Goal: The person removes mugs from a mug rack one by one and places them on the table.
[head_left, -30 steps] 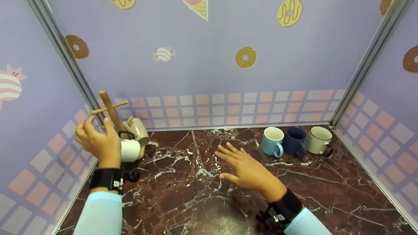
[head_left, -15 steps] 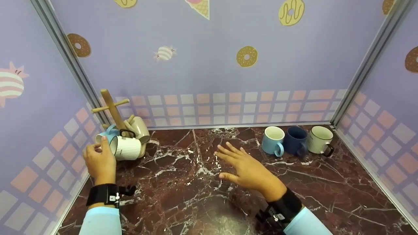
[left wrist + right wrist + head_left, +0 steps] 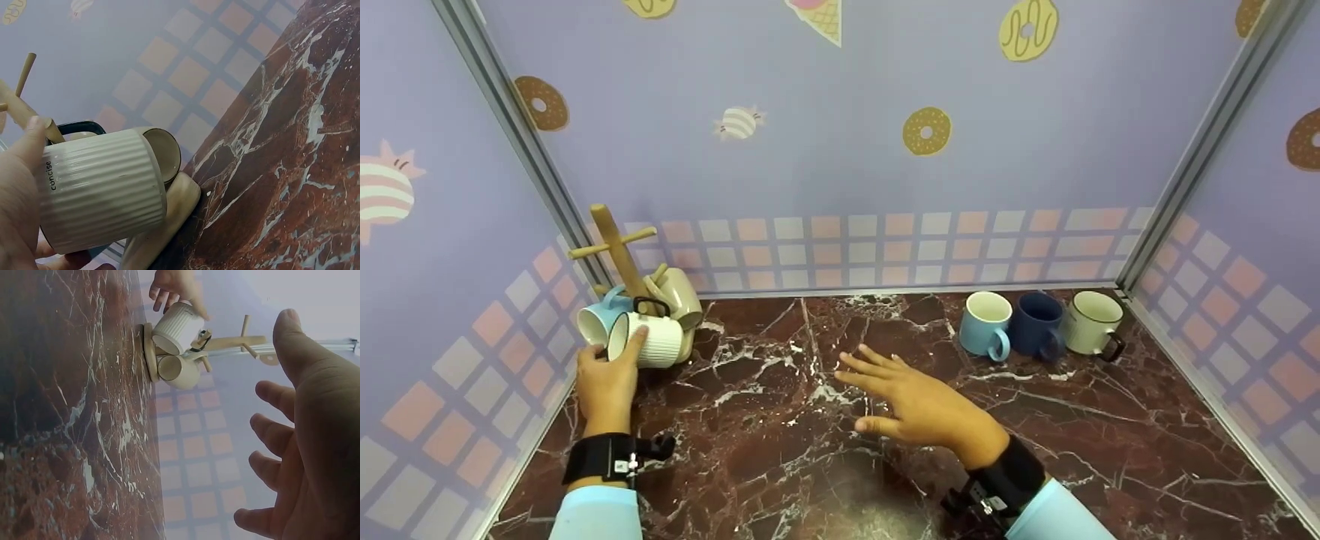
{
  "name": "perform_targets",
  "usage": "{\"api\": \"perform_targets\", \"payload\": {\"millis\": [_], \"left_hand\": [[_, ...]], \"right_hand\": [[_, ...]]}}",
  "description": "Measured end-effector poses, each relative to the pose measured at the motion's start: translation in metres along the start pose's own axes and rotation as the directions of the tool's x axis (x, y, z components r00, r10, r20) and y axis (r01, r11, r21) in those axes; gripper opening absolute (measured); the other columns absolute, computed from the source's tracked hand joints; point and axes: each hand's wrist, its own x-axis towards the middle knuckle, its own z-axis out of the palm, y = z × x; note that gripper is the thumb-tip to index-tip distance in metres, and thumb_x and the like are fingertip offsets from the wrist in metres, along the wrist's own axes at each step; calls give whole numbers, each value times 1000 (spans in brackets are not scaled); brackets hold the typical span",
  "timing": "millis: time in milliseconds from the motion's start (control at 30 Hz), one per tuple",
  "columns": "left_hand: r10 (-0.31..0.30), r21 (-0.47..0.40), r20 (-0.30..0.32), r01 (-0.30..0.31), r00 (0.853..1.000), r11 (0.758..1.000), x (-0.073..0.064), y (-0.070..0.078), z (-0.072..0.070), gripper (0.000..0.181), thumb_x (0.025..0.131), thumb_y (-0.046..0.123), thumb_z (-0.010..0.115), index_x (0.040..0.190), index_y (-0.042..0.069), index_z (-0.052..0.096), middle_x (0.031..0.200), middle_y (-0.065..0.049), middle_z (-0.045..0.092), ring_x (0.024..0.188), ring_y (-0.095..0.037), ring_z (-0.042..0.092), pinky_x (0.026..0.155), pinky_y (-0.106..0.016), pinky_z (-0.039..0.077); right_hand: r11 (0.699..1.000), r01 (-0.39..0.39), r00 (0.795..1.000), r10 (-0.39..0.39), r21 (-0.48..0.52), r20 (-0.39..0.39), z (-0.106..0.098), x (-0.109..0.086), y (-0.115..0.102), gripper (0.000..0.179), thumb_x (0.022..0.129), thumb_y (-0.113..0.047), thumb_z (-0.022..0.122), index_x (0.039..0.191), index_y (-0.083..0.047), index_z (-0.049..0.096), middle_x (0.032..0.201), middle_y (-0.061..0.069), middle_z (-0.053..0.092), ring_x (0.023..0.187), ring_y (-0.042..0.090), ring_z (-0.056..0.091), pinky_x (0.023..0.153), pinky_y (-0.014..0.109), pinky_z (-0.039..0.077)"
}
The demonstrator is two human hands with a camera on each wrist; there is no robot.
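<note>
My left hand (image 3: 607,386) grips a white ribbed mug (image 3: 661,343) at its open end, thumb along the rim and fingers below. That mug lies tilted, its dark handle up against the wooden mug tree (image 3: 619,255). In the left wrist view, the word "concise" shows on the mug (image 3: 107,191) beside my thumb. Behind it hang a light blue mug (image 3: 598,319), partly hidden, and a cream mug (image 3: 681,300) on lower pegs. Over the middle of the table hovers my right hand (image 3: 926,405), fingers spread and holding nothing.
Three mugs stand upright at the back right: a light blue mug (image 3: 981,330), a navy mug (image 3: 1035,326) and a pale ribbed mug (image 3: 1087,324) with a dark handle. Patterned walls enclose the dark red marbled table (image 3: 780,450) at the back and sides.
My left hand has come down from near the upper pegs, past the hanging light blue mug, and taken hold of the white mug. My right hand has shifted slightly left.
</note>
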Motion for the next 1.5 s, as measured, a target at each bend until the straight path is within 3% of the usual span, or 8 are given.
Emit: {"api": "perform_targets", "payload": {"millis": [100, 233, 400, 533, 667, 800, 1100, 1500], "left_hand": [[17, 15, 28, -18, 999, 1000, 2, 2, 0, 118, 91, 83, 78, 168, -1, 43, 170, -31, 51, 150, -52, 54, 125, -64, 46], [20, -9, 68, -20, 997, 1000, 6, 5, -1, 118, 90, 76, 84, 168, -3, 42, 165, -33, 55, 106, -35, 78, 93, -43, 69], [11, -101, 93, -2, 996, 995, 11, 6, -2, 114, 89, 70, 89, 167, -4, 49, 158, -34, 61, 63, -9, 75, 63, -25, 67], [12, -70, 53, -8, 999, 998, 10, 6, -3, 108, 88, 72, 89, 162, -1, 59, 146, -29, 71, 82, -15, 79, 74, -24, 64], [6, -48, 38, -4, 999, 999, 9, 7, -7, 112, 89, 73, 88, 165, -2, 55, 156, -31, 66, 130, -38, 70, 113, -47, 59], [16, -64, 31, -14, 999, 998, 8, 11, -11, 116, 89, 71, 88, 167, -6, 49, 168, -33, 54, 153, -47, 54, 133, -58, 44], [68, 3, 23, -68, 997, 998, 1, 23, -27, 119, 88, 72, 88, 167, -7, 47, 167, -33, 55, 151, -49, 55, 132, -60, 44], [234, 78, -24, -232, 972, 970, -34, 56, -44, 108, 83, 63, 98, 162, 0, 58, 150, -28, 71, 132, -44, 67, 113, -58, 56]], "right_hand": [[1000, 3, 1000, -3, 8, 7, 0, 0, 0, 83, 110, -75, 48, 179, -32, 35, 190, -13, 14, 179, 27, 15, 143, 60, 19], [1000, -2, 1000, 2, 19, 16, 0, 0, 0, 83, 110, -75, 49, 180, -32, 34, 190, -13, 15, 179, 27, 15, 143, 62, 20], [1000, -8, 1000, 7, 28, 20, 1, -1, -1, 83, 110, -75, 50, 180, -32, 34, 190, -12, 17, 179, 27, 16, 142, 64, 22], [999, -19, 1000, 18, 41, 24, 1, -1, -2, 83, 109, -76, 50, 180, -36, 33, 190, -13, 18, 179, 28, 16, 141, 65, 23], [999, -24, 999, 22, 49, 28, 2, -1, -3, 82, 109, -77, 50, 179, -38, 33, 189, -16, 17, 179, 29, 17, 141, 66, 24], [999, -10, 1000, 9, 43, 24, 2, -1, -3, 81, 110, -75, 50, 179, -36, 33, 189, -16, 17, 178, 31, 19, 141, 66, 24], [999, 6, 1000, -7, 42, 20, 2, 0, -2, 80, 111, -73, 51, 180, -36, 32, 189, -14, 18, 178, 31, 19, 141, 65, 24], [999, -10, 1000, 9, 52, 19, -4, -1, -3, 81, 111, -73, 51, 179, -33, 35, 188, -13, 20, 178, 27, 20, 142, 61, 23]]}}
